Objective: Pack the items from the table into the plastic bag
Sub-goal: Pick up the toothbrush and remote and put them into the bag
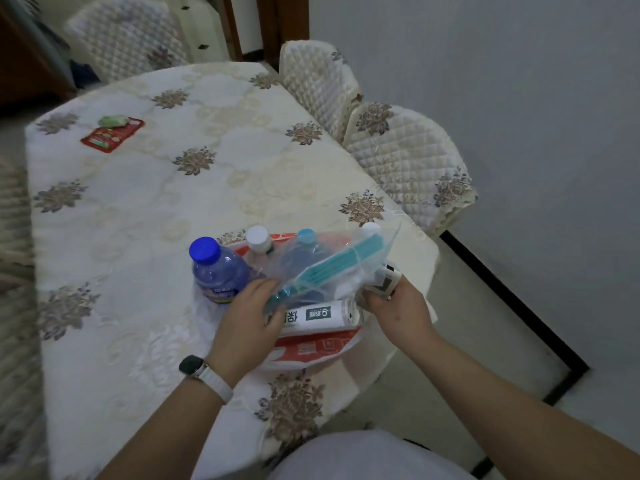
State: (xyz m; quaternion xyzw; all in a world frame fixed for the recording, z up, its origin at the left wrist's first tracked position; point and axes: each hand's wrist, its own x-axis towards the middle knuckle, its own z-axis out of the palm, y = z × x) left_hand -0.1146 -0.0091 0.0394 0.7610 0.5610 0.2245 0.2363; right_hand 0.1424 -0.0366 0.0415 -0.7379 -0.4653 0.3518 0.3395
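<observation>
A white and red plastic bag (311, 351) lies open at the table's near right edge. Inside it stand a bottle with a dark blue cap (216, 271), a white-capped bottle (258, 239) and a light-blue-capped bottle (306, 244), and a white roll with printed labels (322, 315) lies across its mouth. My left hand (249, 320) pinches the lower corner of a clear zip pouch holding teal sticks (332, 265), held over the bag. My right hand (398, 306) grips a small white and black box (384, 280) at the bag's right side.
A red packet with a green item on it (112, 131) lies at the far left of the table (156, 202). Two quilted chairs (405, 157) stand along the table's right side, another at the far end. The floor and a dark skirting line run on the right.
</observation>
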